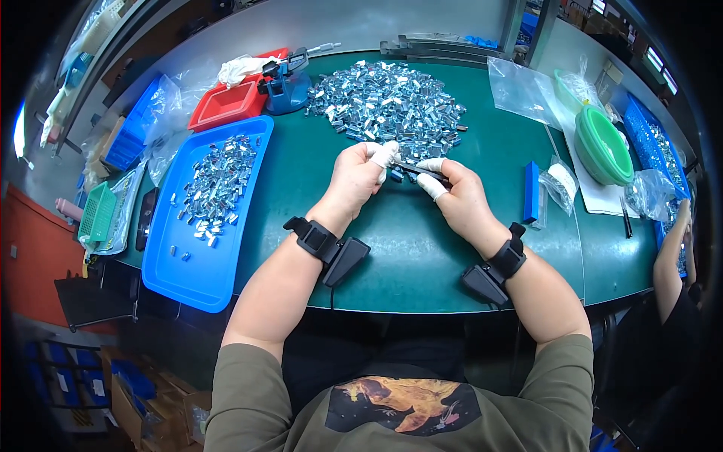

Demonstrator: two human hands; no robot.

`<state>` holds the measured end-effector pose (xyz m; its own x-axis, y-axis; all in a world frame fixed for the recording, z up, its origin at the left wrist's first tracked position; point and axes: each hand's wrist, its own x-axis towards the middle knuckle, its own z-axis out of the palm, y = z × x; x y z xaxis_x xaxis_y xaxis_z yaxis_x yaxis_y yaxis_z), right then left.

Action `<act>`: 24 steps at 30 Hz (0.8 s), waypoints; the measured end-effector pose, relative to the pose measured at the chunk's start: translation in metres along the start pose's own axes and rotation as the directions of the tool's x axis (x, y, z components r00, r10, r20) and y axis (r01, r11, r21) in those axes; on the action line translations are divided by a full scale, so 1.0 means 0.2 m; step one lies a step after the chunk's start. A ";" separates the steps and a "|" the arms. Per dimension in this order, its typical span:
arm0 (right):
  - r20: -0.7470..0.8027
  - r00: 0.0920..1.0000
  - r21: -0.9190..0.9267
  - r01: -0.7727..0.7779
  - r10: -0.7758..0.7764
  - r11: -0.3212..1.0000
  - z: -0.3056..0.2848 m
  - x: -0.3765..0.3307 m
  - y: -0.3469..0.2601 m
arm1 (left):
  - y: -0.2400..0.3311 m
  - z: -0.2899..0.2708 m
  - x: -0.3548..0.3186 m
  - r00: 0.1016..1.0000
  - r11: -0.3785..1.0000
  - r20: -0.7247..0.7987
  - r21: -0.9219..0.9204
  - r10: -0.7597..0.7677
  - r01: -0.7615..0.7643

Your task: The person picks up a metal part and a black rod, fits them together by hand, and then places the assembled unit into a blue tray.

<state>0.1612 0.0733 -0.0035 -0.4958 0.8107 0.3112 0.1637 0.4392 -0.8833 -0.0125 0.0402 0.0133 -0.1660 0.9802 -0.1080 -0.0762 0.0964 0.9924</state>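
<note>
My right hand (461, 197), with white finger cots on its fingertips, grips a slim black tool (425, 170) shaped like tweezers. The tool's tip reaches to the fingertips of my left hand (357, 177). That hand is closed in a pinch, also with white finger cots; whatever lies between its fingers is too small and covered to make out. Just beyond both hands spreads a large heap of small shiny metal pieces (392, 102). To the left, a blue tray (177, 267) holds a smaller pile of similar metal pieces (218, 177).
Behind the tray stand red bins (226, 107) and a blue-based measuring tool (288, 89). On the green table's (361, 279) right are a blue bar (532, 192), plastic bags (561, 184) and stacked green bowls (602, 147). At far right, another person's arm (670, 245) reaches to a blue basket (649, 139).
</note>
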 end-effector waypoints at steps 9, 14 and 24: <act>-0.096 0.995 -0.049 -0.008 0.003 0.999 -0.04 0.00 -0.05 | 0.02 -0.24 0.09 0.919 0.938 -0.381 -0.269 0.105 -0.219; -0.080 0.995 0.057 -0.056 0.061 0.997 -0.02 0.00 0.01 | 0.11 -0.54 0.14 0.693 0.666 -0.690 -0.417 0.211 -0.619; -0.037 0.992 0.089 -0.113 0.117 0.990 -0.01 0.01 0.00 | 0.05 -0.37 0.15 0.912 0.958 -0.349 -0.105 0.217 -0.268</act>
<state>0.1625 0.0752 -0.0018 -0.4416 0.8701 0.2188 0.1425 0.3088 -0.9404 -0.0906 0.0570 0.0163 -0.5114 0.8539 0.0962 -0.1315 -0.1884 0.9732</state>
